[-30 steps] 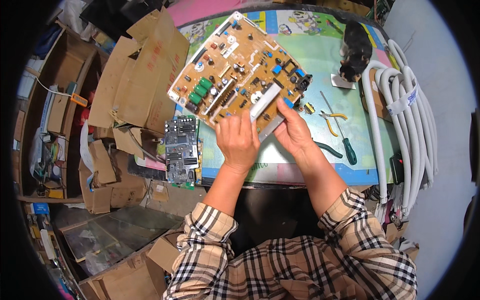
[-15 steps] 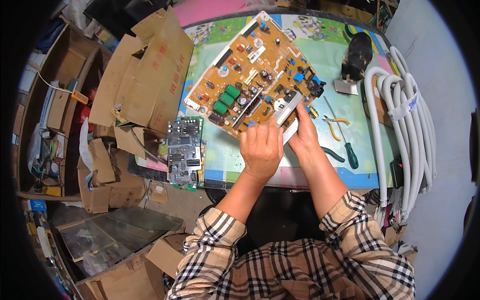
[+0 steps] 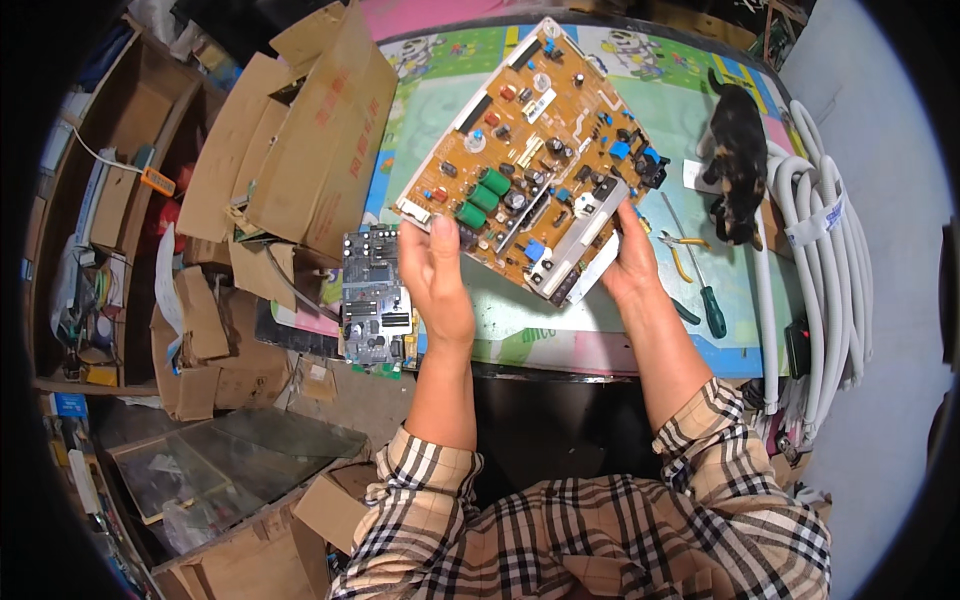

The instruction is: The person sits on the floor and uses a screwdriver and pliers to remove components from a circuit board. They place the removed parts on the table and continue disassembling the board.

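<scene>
A large orange-brown circuit board [image 3: 530, 180] with green capacitors, blue parts and a pale metal strip is held tilted above the table. My left hand [image 3: 435, 280] grips its left corner, thumb on top. At the board's lower right edge, my right hand [image 3: 630, 255] has hold of it. A smaller board [image 3: 370, 300] with black chips lies left of my left wrist. Near my right hand lie yellow-handled cutters [image 3: 682, 255], a green screwdriver [image 3: 712, 310] and a dark green-handled tool [image 3: 685, 312], partly hidden.
A patterned mat [image 3: 440, 60] covers the table. A large cardboard box [image 3: 310, 150] stands at the left, beside wooden shelves [image 3: 120, 110]. A black-and-tan cat [image 3: 735, 160] is at the table's right, beside coiled grey-white hose [image 3: 820, 260] near the wall.
My left hand has moved from the board's lower middle to its left corner. The board has shifted rightward. The cat has moved right and toward the near side.
</scene>
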`<state>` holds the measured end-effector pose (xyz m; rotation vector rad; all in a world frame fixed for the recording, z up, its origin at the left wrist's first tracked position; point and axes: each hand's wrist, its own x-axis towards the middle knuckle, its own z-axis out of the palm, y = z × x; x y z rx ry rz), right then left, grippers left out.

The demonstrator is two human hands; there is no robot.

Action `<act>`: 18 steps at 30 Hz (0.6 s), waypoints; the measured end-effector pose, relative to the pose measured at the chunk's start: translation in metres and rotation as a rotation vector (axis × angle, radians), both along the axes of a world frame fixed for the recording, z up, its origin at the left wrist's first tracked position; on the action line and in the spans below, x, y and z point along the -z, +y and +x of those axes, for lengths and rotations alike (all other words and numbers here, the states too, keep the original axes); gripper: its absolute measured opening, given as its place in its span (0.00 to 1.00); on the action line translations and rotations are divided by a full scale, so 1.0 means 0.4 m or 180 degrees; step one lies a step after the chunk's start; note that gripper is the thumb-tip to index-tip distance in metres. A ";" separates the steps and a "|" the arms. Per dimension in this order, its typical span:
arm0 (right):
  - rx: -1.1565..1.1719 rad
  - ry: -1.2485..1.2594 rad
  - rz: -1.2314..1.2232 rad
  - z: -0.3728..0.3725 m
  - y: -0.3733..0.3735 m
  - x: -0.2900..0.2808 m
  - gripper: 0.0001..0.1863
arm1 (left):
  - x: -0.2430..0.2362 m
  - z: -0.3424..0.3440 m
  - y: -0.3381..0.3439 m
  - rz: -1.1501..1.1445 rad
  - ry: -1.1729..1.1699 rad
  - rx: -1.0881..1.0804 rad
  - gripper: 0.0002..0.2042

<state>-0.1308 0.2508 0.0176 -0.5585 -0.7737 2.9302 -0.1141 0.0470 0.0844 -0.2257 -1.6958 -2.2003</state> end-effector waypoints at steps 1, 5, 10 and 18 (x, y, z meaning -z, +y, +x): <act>-0.0019 -0.0014 0.0008 0.000 -0.002 0.002 0.24 | 0.002 -0.002 0.000 0.0070 -0.0040 0.0032 0.14; -0.0065 -0.0028 -0.0009 -0.008 -0.001 0.007 0.23 | 0.003 -0.011 -0.004 0.0192 -0.0182 0.0194 0.14; -0.0018 -0.0042 0.0031 -0.007 -0.005 -0.003 0.22 | -0.003 -0.004 -0.011 0.0159 -0.0231 0.0229 0.15; -0.0016 -0.0012 0.0044 -0.011 -0.010 -0.006 0.22 | 0.012 -0.007 -0.030 0.0151 -0.0335 0.0279 0.16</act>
